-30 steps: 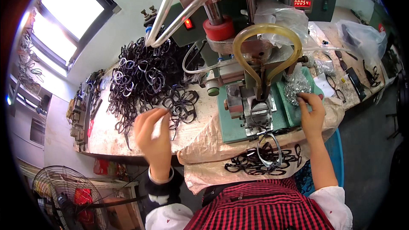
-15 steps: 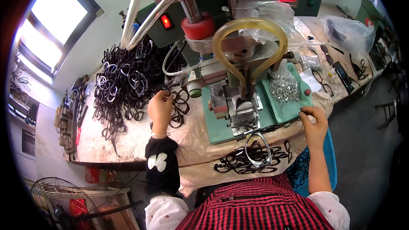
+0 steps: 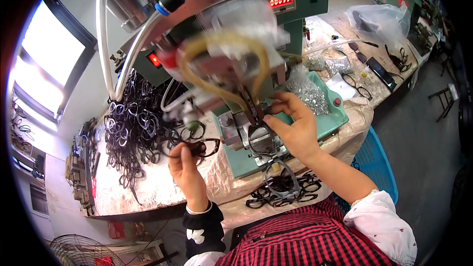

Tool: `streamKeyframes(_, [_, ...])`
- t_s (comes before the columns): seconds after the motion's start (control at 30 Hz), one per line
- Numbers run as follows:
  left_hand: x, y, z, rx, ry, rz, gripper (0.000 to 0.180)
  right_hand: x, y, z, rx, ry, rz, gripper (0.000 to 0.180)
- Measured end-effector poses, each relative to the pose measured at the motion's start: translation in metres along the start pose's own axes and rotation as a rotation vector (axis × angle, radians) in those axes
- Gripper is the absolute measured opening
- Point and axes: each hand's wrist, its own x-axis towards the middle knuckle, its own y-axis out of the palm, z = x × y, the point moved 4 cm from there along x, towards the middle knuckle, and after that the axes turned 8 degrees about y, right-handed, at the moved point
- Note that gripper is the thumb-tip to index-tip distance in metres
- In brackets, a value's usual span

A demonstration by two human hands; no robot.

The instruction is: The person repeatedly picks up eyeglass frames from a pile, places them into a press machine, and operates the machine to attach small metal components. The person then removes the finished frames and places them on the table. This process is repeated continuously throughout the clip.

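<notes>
My left hand (image 3: 189, 172) pinches a black eyeglass frame (image 3: 211, 148) above the table, to the left of the green press base (image 3: 241, 165). My right hand (image 3: 299, 127) reaches into the press, its thumb and fingertips drawn together beside the metal fixture (image 3: 241, 130). What those fingertips hold, if anything, is hidden. Another eyeglass frame (image 3: 297, 187) sits under the press head, one rim in the fixture and the other hanging over the front edge. A yellowish tube (image 3: 263, 61) loops above it, blurred.
A large heap of dark eyeglass frames (image 3: 129, 133) lies at left. Several more frames (image 3: 308, 194) lie in front of the press. Small metal pieces (image 3: 311, 96) fill a green tray (image 3: 340, 113) at right. A blue basket (image 3: 382, 162) stands below the table's right edge.
My left hand has picked up an eyeglass frame from the heap's edge. My right hand has moved left from beside the green tray into the press. The view has shifted.
</notes>
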Motion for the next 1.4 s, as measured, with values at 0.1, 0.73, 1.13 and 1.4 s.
streamKeyframes(0.1, [0.013, 0.061, -0.073, -0.164, 0.384, 0.183, 0.012, 0.001, 0.007, 0.003, 0.161, 0.134, 0.097, 0.046])
streamKeyframes(0.73, [-0.038, 0.133, -0.056, 0.624, 0.963, 0.87, 0.03, -0.024, -0.102, -0.037, -0.703, 0.078, -0.1, 0.021])
streamKeyframes(1.13, [-0.041, 0.133, -0.06, 0.626, 0.892, 0.883, 0.026, -0.025, -0.121, -0.044, -0.992, -0.083, -0.248, 0.01])
streamKeyframes(1.4, [-0.025, 0.108, -0.083, 0.84, 1.008, 0.289, 0.015, -0.01, -0.118, -0.07, -1.186, -0.079, -0.285, 0.007])
